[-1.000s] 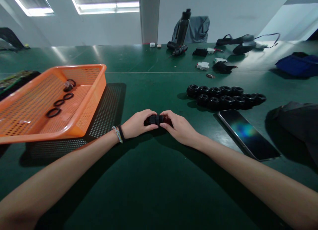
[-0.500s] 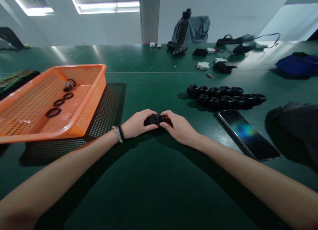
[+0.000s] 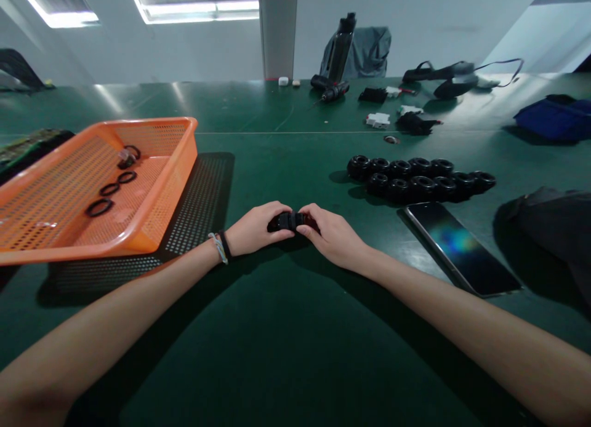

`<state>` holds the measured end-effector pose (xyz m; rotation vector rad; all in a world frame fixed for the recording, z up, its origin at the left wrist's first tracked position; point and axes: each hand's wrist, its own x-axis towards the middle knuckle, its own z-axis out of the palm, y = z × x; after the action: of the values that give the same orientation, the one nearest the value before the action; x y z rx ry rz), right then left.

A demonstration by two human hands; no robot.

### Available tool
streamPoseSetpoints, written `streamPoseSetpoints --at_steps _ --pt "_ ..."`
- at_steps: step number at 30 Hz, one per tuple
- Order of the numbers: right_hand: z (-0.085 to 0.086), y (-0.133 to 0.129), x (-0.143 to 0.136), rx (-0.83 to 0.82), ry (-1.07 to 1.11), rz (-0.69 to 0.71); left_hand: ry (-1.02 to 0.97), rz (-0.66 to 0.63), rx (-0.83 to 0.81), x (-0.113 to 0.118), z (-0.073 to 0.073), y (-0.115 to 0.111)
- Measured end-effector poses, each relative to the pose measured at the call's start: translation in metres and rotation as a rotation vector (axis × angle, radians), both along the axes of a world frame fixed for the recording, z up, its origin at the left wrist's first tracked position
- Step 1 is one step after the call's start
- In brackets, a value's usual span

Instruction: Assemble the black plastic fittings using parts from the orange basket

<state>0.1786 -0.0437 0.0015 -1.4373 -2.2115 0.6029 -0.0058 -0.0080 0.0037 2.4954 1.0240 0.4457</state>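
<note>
Low over the green table (image 3: pixel 258 328), a small black ribbed cylindrical part (image 3: pixel 290 221) lies sideways between both hands. My left hand (image 3: pixel 258 229) is closed on its left end, thumb in front and fingers behind. From the other side my right hand (image 3: pixel 330 233) pinches the right end with thumb and index finger. Fingers cover both ends, so I cannot tell whether it is one piece or two joined. Right of the hands stand several glossy black ring-shaped parts (image 3: pixel 421 187) in two rows.
An orange basket (image 3: pixel 138 248) at the left holds several black rings (image 3: pixel 99 207). A phone (image 3: pixel 462 248) lies right of my hands, beside a dark cloth item (image 3: pixel 554 230). Farther back are a power drill (image 3: pixel 335 91), a dark bottle (image 3: pixel 340 48), white connectors (image 3: pixel 377 120) and a blue bag (image 3: pixel 554 119).
Both hands keep the same hold on the black part, with hardly any movement. The whole view has shifted very slightly.
</note>
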Motion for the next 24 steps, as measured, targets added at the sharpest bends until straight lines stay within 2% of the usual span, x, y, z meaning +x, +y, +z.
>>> streamPoseSetpoints --at_steps 13,24 --pt "0.0014 0.0014 -0.0014 0.0 -0.039 -0.005 0.006 0.007 -0.008 0.0003 -0.0004 -0.0001" --pt "-0.0024 -0.0013 0.005 0.071 0.099 0.086 -0.017 -0.007 0.008 -0.0001 0.0004 -0.0004"
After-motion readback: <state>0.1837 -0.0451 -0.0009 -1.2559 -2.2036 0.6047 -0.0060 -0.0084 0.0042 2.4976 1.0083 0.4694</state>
